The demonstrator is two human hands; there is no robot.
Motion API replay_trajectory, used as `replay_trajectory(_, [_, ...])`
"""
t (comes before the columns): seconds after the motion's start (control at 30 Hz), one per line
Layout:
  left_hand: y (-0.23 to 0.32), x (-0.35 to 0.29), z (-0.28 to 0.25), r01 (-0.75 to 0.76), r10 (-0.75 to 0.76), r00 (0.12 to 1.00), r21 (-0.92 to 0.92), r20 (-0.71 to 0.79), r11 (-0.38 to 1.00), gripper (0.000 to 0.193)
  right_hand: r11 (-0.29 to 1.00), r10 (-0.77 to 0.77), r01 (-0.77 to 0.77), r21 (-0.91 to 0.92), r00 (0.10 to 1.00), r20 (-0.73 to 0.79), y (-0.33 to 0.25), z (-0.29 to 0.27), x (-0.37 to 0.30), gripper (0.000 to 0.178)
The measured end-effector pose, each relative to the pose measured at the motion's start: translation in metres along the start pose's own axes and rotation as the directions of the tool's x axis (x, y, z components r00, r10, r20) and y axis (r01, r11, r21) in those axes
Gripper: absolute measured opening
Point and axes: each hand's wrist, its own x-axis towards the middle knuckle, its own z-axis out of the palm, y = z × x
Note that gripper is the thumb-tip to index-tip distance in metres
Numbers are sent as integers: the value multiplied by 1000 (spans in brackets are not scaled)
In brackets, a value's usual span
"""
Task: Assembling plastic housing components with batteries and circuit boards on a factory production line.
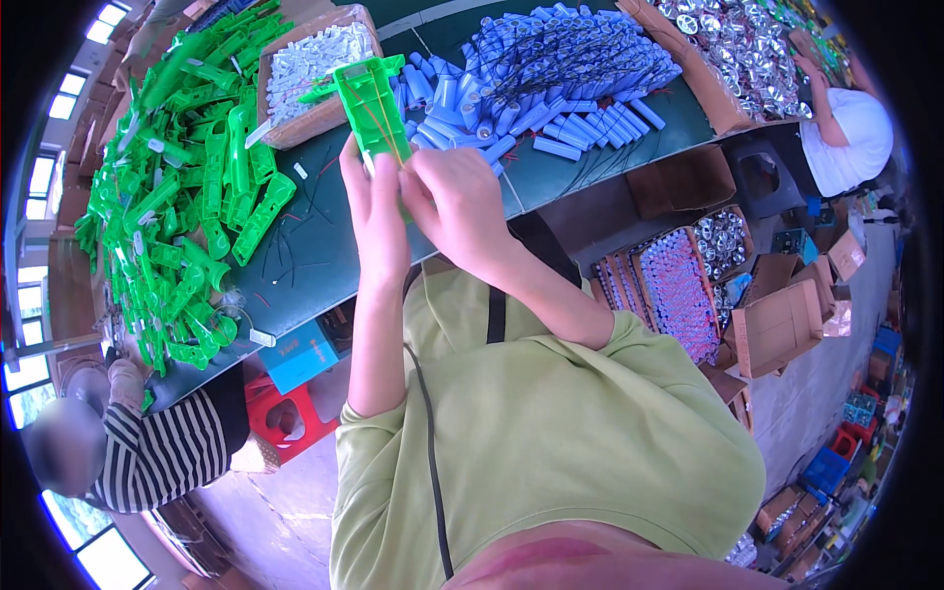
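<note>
The left hand (379, 221) clasps the green casing (368, 103) in its fingers (355, 175), apparently steadying the near end for the right hand's (460, 205) narrowly bunched fingers.

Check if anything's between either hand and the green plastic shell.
Nothing visible. The left hand holds the green shell, and the right hand is at its lower end; what those fingertips pinch is hidden. The box of white parts sits beyond the hands, not in between.

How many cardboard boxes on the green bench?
2 visible: box of small white parts beyond the left hand; box of shiny silver parts, far right on the bench. Others may be hidden.
</note>
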Motion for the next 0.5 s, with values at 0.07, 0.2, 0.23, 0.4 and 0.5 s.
replay_trajectory(0.07, [-3, 1, 1, -5, 5, 1000, -23, 1, 1000, 38, 1000, -21, 21, -15, 1000, -4, 1, 1, 0, 13])
replay_trajectory(0.2, [-4, 6, 2, 0, -1, 1000, -92, -17, 996, 35, 999, -29, 30, 27, 999, -40, 4, 4, -2, 15])
replay_trajectory(0.23, [-5, 8, 0, 0, -2, 1000, -92, -19, 996, 35, 999, -31, 32, 27, 999, -37, 5, 5, -2, 14])
replay_trajectory(0.4, [-11, 15, -11, 24, -22, 1000, -131, 17, 991, 38, 983, 47, -53, 176, 998, 36, 7, -9, 4, 8])
replay_trajectory(0.5, [-6, 14, -14, 78, -70, 995, -104, 75, 991, 39, 976, 105, -101, 191, 994, -11, 35, -21, 24, 4])
